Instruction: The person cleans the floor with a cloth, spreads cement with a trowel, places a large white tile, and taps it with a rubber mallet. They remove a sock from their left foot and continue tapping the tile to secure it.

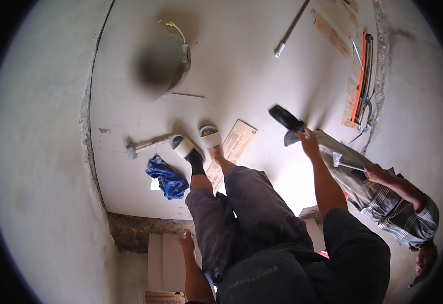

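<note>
My right hand [308, 141] is raised above the pale floor, its fingers closed round the end of a black elongated object [285, 117]. Motion blurs that object, and its kind does not show clearly. Low on the left, my left hand [186, 240] hangs beside pale stacked panels [169, 261]. Its fingers are too small and dim to make out, and nothing shows in them. At the right a co-worker's hand [377, 174] grips a small hammer [338, 160], close to my right forearm.
A long-handled hammer [132, 148] and a crumpled blue cloth [168, 177] lie by my sandalled feet. Cardboard [239, 140] lies beneath my legs. A bucket [186, 73] stands ahead, a metal rod [285, 40] further right. An orange-edged long tool [361, 83] lies along the right wall.
</note>
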The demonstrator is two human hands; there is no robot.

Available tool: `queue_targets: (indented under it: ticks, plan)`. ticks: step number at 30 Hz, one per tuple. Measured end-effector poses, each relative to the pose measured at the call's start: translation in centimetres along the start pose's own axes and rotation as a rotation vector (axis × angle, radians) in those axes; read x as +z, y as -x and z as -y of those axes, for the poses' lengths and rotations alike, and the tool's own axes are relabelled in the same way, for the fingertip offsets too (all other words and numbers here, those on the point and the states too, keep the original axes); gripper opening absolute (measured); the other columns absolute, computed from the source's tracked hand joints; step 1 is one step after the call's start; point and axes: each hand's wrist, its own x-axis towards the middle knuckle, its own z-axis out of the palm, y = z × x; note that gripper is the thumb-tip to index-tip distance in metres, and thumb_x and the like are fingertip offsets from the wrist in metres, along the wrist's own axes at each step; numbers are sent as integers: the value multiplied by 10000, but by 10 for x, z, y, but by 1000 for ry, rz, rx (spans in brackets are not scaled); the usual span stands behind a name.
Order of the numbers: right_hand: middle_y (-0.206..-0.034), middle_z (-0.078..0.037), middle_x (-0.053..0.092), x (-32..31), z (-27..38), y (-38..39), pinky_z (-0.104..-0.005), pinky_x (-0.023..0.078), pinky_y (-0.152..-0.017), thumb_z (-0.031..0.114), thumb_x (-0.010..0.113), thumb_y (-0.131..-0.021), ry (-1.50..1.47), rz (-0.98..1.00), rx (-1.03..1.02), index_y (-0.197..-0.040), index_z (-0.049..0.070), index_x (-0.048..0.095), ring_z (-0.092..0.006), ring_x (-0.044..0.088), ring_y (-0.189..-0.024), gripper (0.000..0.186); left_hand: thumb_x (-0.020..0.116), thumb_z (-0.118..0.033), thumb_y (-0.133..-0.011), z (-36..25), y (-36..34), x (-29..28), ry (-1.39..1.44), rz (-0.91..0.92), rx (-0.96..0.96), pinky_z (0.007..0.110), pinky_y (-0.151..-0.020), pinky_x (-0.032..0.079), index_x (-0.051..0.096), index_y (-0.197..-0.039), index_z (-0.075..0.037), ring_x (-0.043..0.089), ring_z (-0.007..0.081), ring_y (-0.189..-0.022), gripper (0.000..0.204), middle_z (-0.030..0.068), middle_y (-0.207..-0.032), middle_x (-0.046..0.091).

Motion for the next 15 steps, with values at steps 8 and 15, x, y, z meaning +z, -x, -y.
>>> queue_targets:
  ticks: [8, 15]
  plan:
    - [-1251, -124, 599, 102, 87, 82, -384, 459, -953, 317, 564, -912, 77, 541, -343, -1069, 75, 666, -297, 579, -1112, 306, 563, -288, -923, -95, -34, -3, -11, 26, 237, 379, -803, 497, 644, -1078, 2, 645, 254, -894, 339, 139, -956, 674]
    - [-1126, -169, 649, 149, 183, 167, -431, 449, -955, 233, 505, -858, -78, 1001, -280, -1149, 85, 630, -348, 593, -1089, 349, 540, -165, -927, -120, -79, 6, 50, 270, 100, 376, -778, 511, 641, -1068, 28, 665, 262, -946, 259, 194, -1030, 682]
